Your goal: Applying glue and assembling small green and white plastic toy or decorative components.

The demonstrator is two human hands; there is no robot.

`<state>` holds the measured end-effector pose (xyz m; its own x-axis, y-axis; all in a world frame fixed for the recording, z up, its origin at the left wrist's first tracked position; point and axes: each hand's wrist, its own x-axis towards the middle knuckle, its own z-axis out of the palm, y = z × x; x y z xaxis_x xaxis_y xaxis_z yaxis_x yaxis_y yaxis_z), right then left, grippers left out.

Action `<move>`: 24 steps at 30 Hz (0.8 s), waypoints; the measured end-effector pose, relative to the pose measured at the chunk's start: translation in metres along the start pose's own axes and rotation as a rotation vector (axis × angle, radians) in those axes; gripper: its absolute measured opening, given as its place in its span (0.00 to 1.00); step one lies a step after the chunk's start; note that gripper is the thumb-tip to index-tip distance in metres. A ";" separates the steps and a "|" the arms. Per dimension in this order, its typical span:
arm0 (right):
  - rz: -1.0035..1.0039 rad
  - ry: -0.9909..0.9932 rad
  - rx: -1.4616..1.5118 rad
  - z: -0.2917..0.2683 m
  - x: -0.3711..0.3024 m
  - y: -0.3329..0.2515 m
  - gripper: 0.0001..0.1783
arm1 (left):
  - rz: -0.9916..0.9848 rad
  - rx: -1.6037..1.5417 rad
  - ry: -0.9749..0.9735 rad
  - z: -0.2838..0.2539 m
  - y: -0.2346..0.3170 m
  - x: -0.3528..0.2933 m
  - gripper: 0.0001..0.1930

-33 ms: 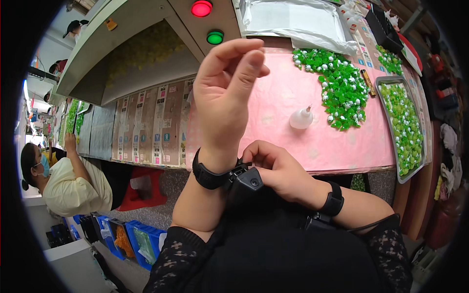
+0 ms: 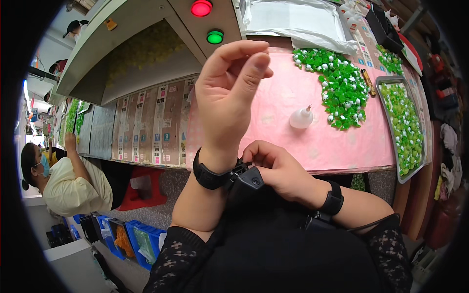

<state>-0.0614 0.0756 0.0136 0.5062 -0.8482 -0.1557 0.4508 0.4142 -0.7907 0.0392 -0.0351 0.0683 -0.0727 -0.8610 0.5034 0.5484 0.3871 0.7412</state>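
Note:
My left hand is raised over the near left of the pink table cover. Its fingers curl loosely, with a gap between thumb and forefinger and nothing visible in them. Around that wrist sits a black strap carrying a small black camera. My right hand reaches across, its fingertips closed at the mount beside this camera; the exact grip is partly hidden. A similar black strap circles my right wrist. Beyond the right hand stands a small white squeeze bottle with a thin tip.
Green and white small pieces are heaped right of the bottle. A metal tray holds more at the right edge. Far left is a grey machine housing with a red and a green button. A co-worker sits at left.
My left hand has shifted very slightly to the right. The right hand stays at the left wrist's camera mount.

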 end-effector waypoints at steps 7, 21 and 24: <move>0.063 -0.005 0.116 -0.009 0.001 0.005 0.11 | 0.106 0.342 -0.184 0.010 0.005 -0.006 0.09; 0.024 -0.069 0.045 -0.007 -0.006 -0.001 0.08 | -0.186 -0.322 -0.096 0.012 0.019 -0.014 0.13; 0.018 -0.103 0.052 -0.004 -0.007 -0.005 0.08 | -0.181 -0.467 -0.113 0.014 0.026 -0.013 0.14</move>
<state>-0.0703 0.0775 0.0164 0.5862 -0.8033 -0.1056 0.4771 0.4475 -0.7564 0.0429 -0.0091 0.0871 -0.2766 -0.8495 0.4492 0.8303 0.0241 0.5569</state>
